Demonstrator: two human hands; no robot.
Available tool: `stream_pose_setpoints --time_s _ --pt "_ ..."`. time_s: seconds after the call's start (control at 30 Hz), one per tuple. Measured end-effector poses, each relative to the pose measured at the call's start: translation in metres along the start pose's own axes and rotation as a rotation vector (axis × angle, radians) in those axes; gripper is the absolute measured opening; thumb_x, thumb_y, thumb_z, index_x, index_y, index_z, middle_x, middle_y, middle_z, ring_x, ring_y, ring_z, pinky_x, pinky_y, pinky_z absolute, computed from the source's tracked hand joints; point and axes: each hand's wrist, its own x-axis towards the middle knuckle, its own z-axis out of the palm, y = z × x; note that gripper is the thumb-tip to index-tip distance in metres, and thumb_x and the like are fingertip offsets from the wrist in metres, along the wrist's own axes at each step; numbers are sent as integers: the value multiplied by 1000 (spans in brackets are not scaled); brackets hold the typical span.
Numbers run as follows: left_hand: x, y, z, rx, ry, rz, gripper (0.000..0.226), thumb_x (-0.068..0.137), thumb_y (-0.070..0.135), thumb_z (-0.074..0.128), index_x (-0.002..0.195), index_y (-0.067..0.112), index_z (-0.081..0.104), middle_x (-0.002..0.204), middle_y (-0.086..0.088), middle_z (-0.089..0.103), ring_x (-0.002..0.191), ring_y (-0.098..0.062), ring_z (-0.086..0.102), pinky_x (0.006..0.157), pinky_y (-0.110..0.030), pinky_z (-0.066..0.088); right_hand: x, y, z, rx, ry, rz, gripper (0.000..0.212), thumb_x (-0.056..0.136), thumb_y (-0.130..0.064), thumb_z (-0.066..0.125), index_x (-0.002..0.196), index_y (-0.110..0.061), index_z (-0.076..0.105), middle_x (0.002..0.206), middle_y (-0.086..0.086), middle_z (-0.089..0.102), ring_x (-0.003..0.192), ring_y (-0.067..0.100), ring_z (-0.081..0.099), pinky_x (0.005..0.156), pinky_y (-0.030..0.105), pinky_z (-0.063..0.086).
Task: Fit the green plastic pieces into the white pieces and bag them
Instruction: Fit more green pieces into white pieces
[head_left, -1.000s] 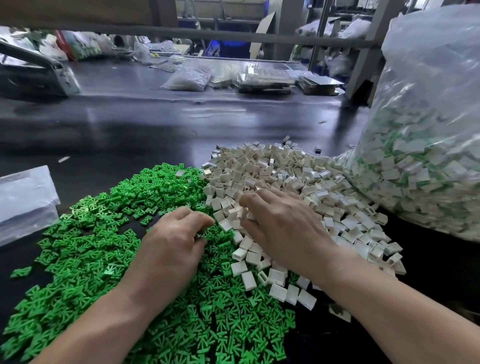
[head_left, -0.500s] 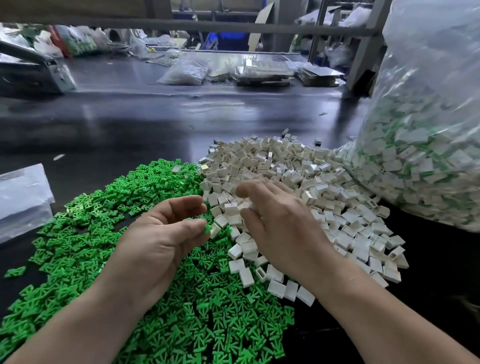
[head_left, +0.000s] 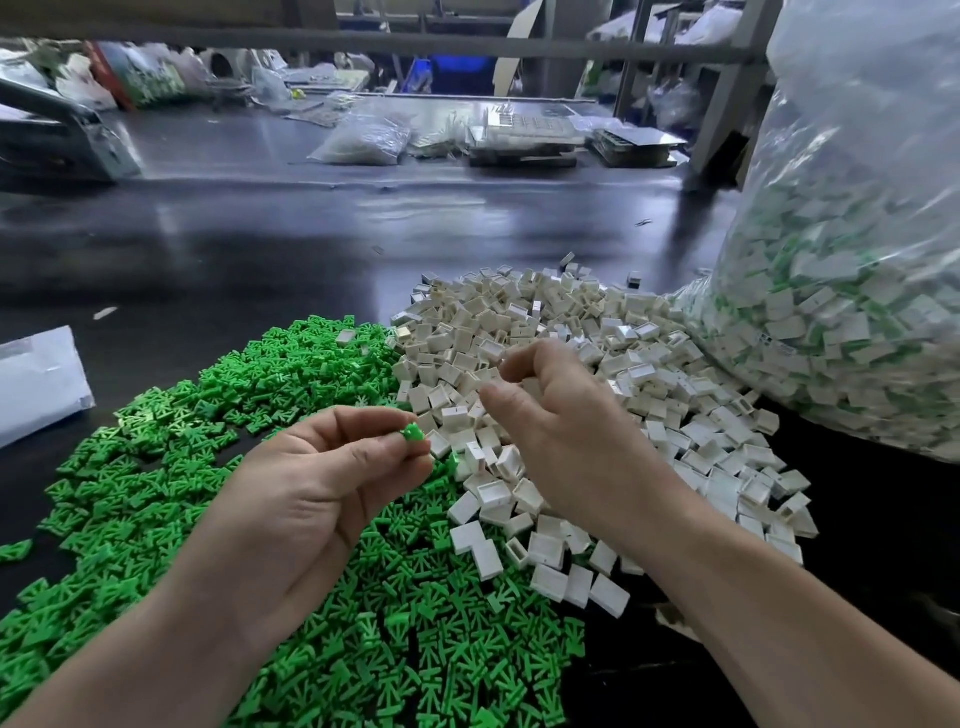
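Note:
A wide heap of small green plastic pieces (head_left: 145, 467) covers the dark table on the left and in front. A heap of white box-shaped pieces (head_left: 571, 317) lies to its right. My left hand (head_left: 322, 483) is raised above the green heap and pinches one green piece (head_left: 413, 432) between thumb and fingertips. My right hand (head_left: 566, 436) hovers over the white heap with curled fingers that pinch a white piece (head_left: 527, 387), mostly hidden by the fingers. The two hands are close together but apart. A big clear bag (head_left: 857, 312) of fitted white-and-green pieces stands at the right.
The black table (head_left: 260, 249) stretches away beyond the heaps. A flat white plastic packet (head_left: 36, 379) lies at the left edge. Bags, trays and a machine stand along the far side, behind a grey frame bar.
Both hands have lifted off the heaps. My left hand came up with a green piece and my right hand rose from the white pile, fingers curled.

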Motion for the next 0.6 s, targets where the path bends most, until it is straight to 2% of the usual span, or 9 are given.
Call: stream_pose_setpoints --time_s 0.07,0.17,0.2,0.27,0.37,0.47,0.53,0.6 --pt "0 -2 1 39 3 42 16 72 0 65 75 11 76 89 -21 71 78 -27 73 62 -30 60 1 0 1 -59 -25 -15 21 104 -30 43 124 -26 49 102 -13 55 83 0 53 69 19 43" --pt "-1 -4 0 120 -9 90 14 74 7 67 78 18 75 87 -16 71 75 -23 72 57 -30 58 -2 1 4 -239 -8 -113 29 105 -17 41 131 -19 54 115 -11 51 99 -1 49 79 2 40" --pt "0 -4 -1 136 -10 101 14 75 8 67 80 18 75 86 -14 71 74 -22 71 55 -29 58 -4 1 5 -257 10 -151 29 105 -15 42 132 -18 55 115 -9 55 96 -4 51 78 -1 39" --pt "1 -5 -3 153 -12 121 15 75 10 68 85 17 76 84 -13 70 72 -21 70 54 -27 57 -8 4 5 -210 37 -203 30 105 -16 46 135 -17 53 109 -8 64 80 -7 59 67 3 44" --pt "-1 -6 -3 182 -29 143 23 71 18 74 93 14 76 84 -14 71 71 -20 69 54 -26 56 -12 9 3 -20 6 -202 22 103 -20 53 124 -23 52 90 -2 71 60 6 67 55 21 55" --pt "-4 -7 -1 267 -33 208 33 63 21 86 94 15 76 85 -15 71 73 -22 69 56 -26 55 -13 8 1 263 -123 -110 15 99 -19 61 113 -23 60 88 6 73 66 21 73 57 35 60" --pt "-6 -8 1 296 -29 265 31 65 24 83 94 16 75 84 -16 70 74 -24 69 56 -28 55 -14 8 0 503 -222 -2 15 97 -17 64 111 -21 67 88 6 73 66 25 72 54 35 58" --pt "-8 -7 3 317 -37 313 28 68 26 83 93 17 75 84 -17 70 74 -26 69 56 -29 55 -14 8 -1 636 -274 75 15 97 -16 65 108 -23 71 79 8 69 55 22 66 47 30 53"
